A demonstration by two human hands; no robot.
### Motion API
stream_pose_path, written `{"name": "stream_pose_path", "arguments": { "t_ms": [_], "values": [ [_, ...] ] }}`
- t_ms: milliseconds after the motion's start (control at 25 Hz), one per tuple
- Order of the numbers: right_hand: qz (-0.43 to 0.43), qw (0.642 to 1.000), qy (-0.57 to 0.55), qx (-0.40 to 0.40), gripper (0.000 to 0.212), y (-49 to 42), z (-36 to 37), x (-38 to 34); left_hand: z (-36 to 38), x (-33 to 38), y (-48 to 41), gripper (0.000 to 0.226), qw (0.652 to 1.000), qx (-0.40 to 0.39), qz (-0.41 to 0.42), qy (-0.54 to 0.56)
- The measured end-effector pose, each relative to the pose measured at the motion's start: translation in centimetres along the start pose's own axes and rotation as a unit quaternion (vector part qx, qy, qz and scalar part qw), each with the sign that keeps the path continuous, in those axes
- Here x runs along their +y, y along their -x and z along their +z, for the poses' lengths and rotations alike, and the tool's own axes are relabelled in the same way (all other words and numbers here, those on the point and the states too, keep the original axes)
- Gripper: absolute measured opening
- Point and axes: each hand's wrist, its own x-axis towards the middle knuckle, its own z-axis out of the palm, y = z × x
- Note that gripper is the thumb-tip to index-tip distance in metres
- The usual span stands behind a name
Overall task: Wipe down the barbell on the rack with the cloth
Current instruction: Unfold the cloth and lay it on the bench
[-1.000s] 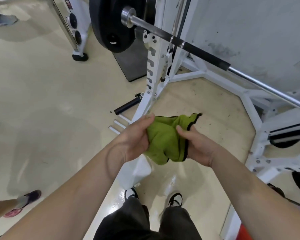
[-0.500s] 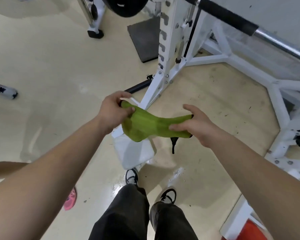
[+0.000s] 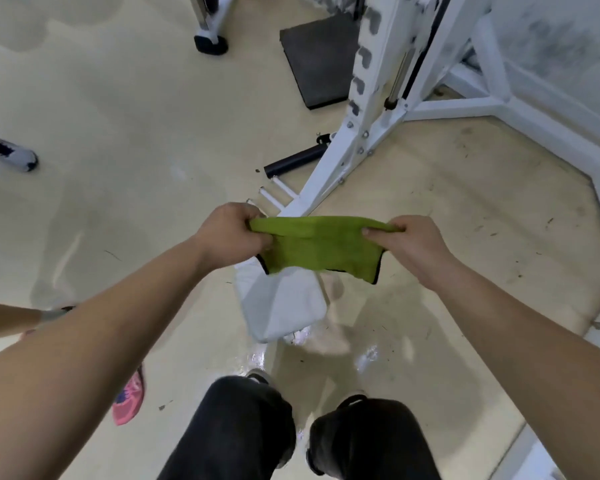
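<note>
A green cloth (image 3: pixel 317 249) with black edging is stretched flat between my two hands, low in front of me. My left hand (image 3: pixel 231 233) grips its left end with curled fingers. My right hand (image 3: pixel 411 242) pinches its right end between thumb and fingers. The white rack upright (image 3: pixel 371 109) rises just beyond the cloth. The barbell is out of view above the frame.
The rack's white foot (image 3: pixel 281 306) lies on the floor under the cloth. A short black bar (image 3: pixel 293 162) and a dark mat (image 3: pixel 321 60) lie by the upright. Another person's shoes show at left (image 3: pixel 13 155) and lower left (image 3: pixel 129 400). My own legs (image 3: pixel 291 438) are at bottom.
My view has tilted downward, so the barbell and plate left the frame. My hands pulled apart and spread the bunched cloth into a flat, taut strip.
</note>
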Motion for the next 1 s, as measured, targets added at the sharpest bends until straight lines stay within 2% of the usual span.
{"name": "stream_pose_path", "arguments": {
  "t_ms": [40, 120, 200, 320, 400, 480, 640, 720, 760, 840, 880, 920, 960, 1000],
  "values": [
    [0.006, 0.998, -0.067, -0.005, 0.040, -1.6, 1.9, 1.8, 1.1, -2.3, -1.2, 0.018, 0.998, -0.014, -0.022, 0.064],
    [-0.001, 0.993, -0.115, -0.040, 0.040, -4.6, 5.6, 4.9, 3.3, -6.5, -3.2, 0.024, 0.993, -0.039, -0.027, 0.107],
    [-0.007, 0.995, -0.058, -0.084, 0.049, -7.2, 9.2, 7.2, 5.4, -10.4, -5.4, 0.020, 0.988, -0.067, -0.033, 0.136],
    [0.012, 0.989, -0.001, -0.148, 0.041, -11.3, 12.8, 10.1, 8.1, -15.2, -9.1, 0.004, 0.976, -0.104, -0.064, 0.182],
    [0.023, 0.986, 0.006, -0.164, 0.040, -13.8, 14.8, 11.7, 9.4, -17.6, -11.4, 0.006, 0.972, -0.115, -0.080, 0.189],
    [-0.009, 0.990, 0.032, -0.134, 0.039, -16.3, 17.3, 13.2, 10.9, -20.1, -13.8, 0.007, 0.980, -0.097, -0.082, 0.155],
    [-0.156, 0.986, 0.045, -0.032, 0.028, -19.2, 22.4, 15.7, 13.8, -23.6, -16.4, 0.010, 0.997, 0.022, -0.038, 0.071],
    [-0.210, 0.974, 0.077, -0.034, 0.022, -20.0, 23.6, 17.0, 15.2, -25.0, -16.3, 0.005, 0.998, 0.055, 0.003, 0.044],
    [-0.225, 0.966, 0.110, -0.056, 0.021, -20.3, 23.8, 17.9, 16.0, -25.8, -16.0, 0.008, 0.999, 0.042, 0.020, 0.018],
    [-0.228, 0.936, 0.232, -0.134, 0.017, -20.5, 23.3, 19.4, 17.8, -27.4, -15.1, 0.011, 0.995, -0.066, 0.037, -0.069],
    [-0.204, 0.902, 0.331, -0.187, 0.017, -20.3, 23.0, 19.8, 18.5, -28.2, -14.8, 0.009, 0.980, -0.146, 0.027, -0.129],
    [-0.167, 0.854, 0.430, -0.241, 0.024, -19.9, 22.8, 20.2, 19.2, -28.8, -14.7, 0.015, 0.960, -0.217, 0.008, -0.179],
    [-0.124, 0.806, 0.503, -0.287, 0.038, -19.6, 22.8, 20.6, 19.9, -29.3, -15.0, 0.024, 0.946, -0.249, -0.007, -0.210],
    [-0.085, 0.779, 0.538, -0.310, 0.048, -19.5, 23.1, 21.1, 20.5, -29.8, -15.5, 0.032, 0.948, -0.230, -0.013, -0.220]
  ]
}}
